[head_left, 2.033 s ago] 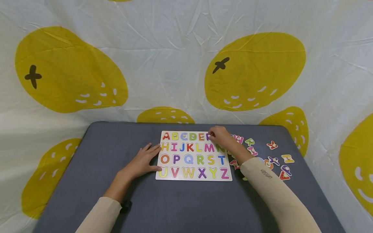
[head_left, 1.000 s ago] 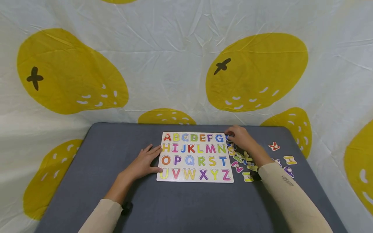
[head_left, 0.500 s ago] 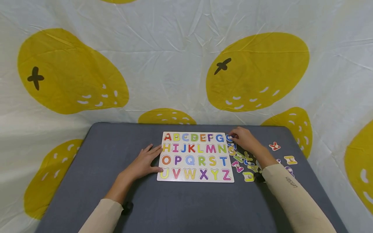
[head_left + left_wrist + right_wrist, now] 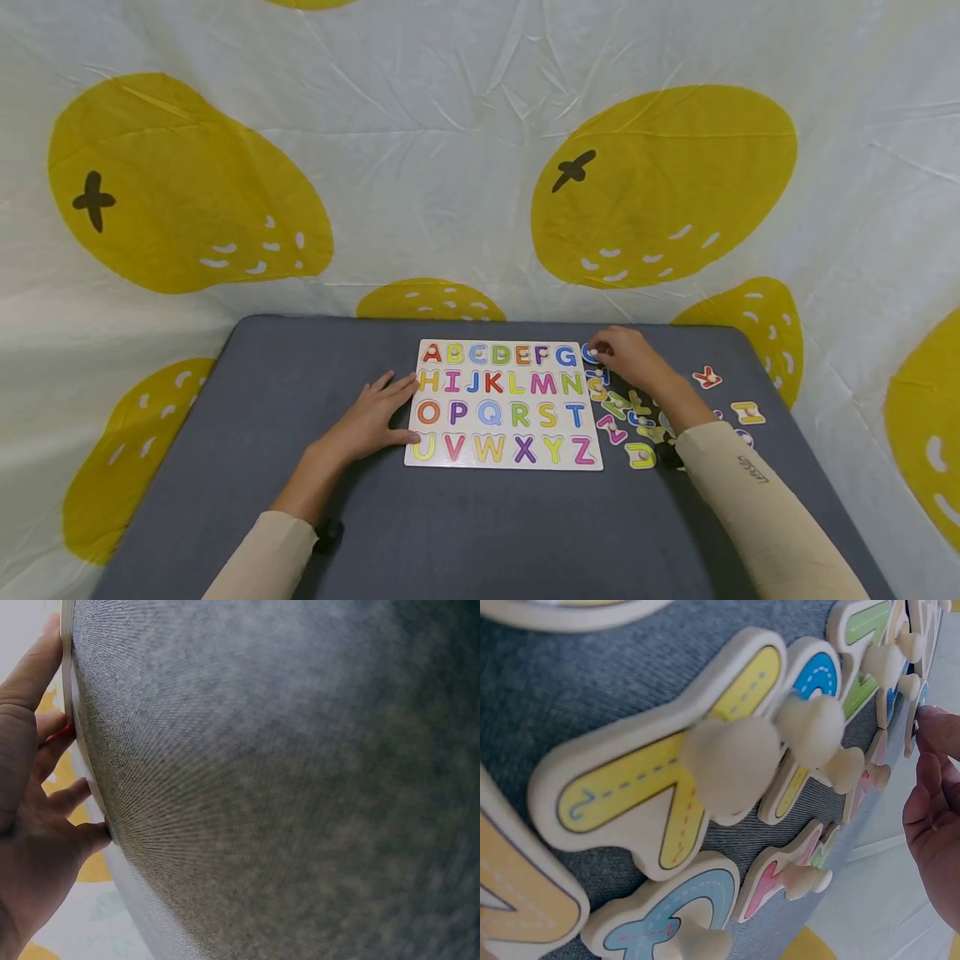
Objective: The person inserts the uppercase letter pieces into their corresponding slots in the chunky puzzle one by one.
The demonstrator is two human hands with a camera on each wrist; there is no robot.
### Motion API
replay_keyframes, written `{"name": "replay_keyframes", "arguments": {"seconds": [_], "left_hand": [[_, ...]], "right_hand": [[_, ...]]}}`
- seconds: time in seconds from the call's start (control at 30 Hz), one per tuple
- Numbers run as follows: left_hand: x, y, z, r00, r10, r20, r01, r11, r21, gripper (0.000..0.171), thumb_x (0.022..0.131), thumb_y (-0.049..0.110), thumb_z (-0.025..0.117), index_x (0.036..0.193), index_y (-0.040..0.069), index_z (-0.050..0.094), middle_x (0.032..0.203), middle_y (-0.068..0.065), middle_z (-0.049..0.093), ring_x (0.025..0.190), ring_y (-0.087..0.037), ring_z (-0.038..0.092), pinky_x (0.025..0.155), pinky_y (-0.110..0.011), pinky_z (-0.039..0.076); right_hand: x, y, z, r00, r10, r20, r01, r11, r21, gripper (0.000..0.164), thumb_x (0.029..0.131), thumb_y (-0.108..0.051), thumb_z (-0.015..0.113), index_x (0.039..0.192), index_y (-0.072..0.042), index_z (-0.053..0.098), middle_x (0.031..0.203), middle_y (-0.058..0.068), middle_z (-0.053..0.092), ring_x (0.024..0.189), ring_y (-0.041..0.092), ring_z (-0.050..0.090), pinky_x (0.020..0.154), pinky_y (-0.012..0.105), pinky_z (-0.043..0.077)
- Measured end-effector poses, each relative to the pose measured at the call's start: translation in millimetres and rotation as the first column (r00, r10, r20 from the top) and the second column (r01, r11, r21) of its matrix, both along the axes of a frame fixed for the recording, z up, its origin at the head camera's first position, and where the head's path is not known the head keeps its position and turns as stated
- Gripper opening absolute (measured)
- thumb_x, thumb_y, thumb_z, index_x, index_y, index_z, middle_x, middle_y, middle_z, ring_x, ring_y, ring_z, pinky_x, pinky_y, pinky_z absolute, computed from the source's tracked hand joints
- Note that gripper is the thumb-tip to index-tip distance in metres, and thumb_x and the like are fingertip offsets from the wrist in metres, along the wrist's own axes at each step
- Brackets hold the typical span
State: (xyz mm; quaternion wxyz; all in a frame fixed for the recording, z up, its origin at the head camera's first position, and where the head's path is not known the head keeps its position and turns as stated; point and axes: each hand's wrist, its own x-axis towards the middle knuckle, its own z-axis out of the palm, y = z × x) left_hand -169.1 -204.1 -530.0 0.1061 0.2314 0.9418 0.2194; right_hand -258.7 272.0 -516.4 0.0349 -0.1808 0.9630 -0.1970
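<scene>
A white alphabet puzzle board (image 4: 502, 454) lies on the table, with knobbed pieces sitting in the A to F spots of its top row. My left hand (image 4: 367, 421) rests along the board's left edge, fingers spread and thumb near the U; the left wrist view shows its fingers (image 4: 34, 671) against that edge. Just off the board's top right corner, my right hand (image 4: 628, 358) pinches a blue puzzle letter (image 4: 589, 356), probably a G, by its knob. In the right wrist view the right fingertips (image 4: 937, 729) meet the rim of a piece at the far end of the row.
Several loose knobbed letters lie right of the board, among them a yellow U (image 4: 641, 455), a pink Z (image 4: 612, 429), a red K-like letter (image 4: 707, 377) and an orange-yellow letter (image 4: 746, 412). My right forearm covers some. Behind the grey table (image 4: 480, 533) hangs a patterned cloth (image 4: 420, 192).
The purple F piece was let go in its spot on the board. My right hand then moved right to the blue letter, which has barely shifted. My left hand has stayed at the board's edge.
</scene>
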Motion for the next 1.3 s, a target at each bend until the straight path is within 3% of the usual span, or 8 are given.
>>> {"name": "replay_keyframes", "arguments": {"seconds": [0.8, 1.3], "left_hand": [[0.1, 0.3, 0.0, 1.0, 0.002, 0.001, -0.002, 1.0, -0.011, 0.095, 0.085, 0.046, 0.083, 0.16, 0.009, 0.038, 0.168, -0.008, 0.035, 0.157, -0.046, 0.02, 0.119, -0.075, 0.017], [0.3, 0.5, 2.3, 1.0, 0.004, 0.016, -0.003, 1.0, -0.01, 0.096, 0.085, 0.048, 0.082, 0.161, 0.01, 0.037, 0.168, -0.008, 0.035, 0.157, -0.046, 0.019, 0.119, -0.075, 0.017]], "right_hand": [[-1.0, -25.4, 12.2, 0.999, -0.009, 0.032, 0.012, 0.998, -0.069, 0.015, 0.097, -0.016, 0.074, 0.103, -0.003, 0.075, 0.09, 0.007, 0.071, 0.079, 0.019, 0.062, 0.076, 0.041, 0.055], [-10.8, -43.3, 0.9, 0.999, 0.001, 0.052, 0.0, 1.0, -0.025, 0.015, 0.097, -0.021, 0.074, 0.099, -0.006, 0.073, 0.086, 0.004, 0.07, 0.074, 0.015, 0.06, 0.069, 0.035, 0.052]]}}
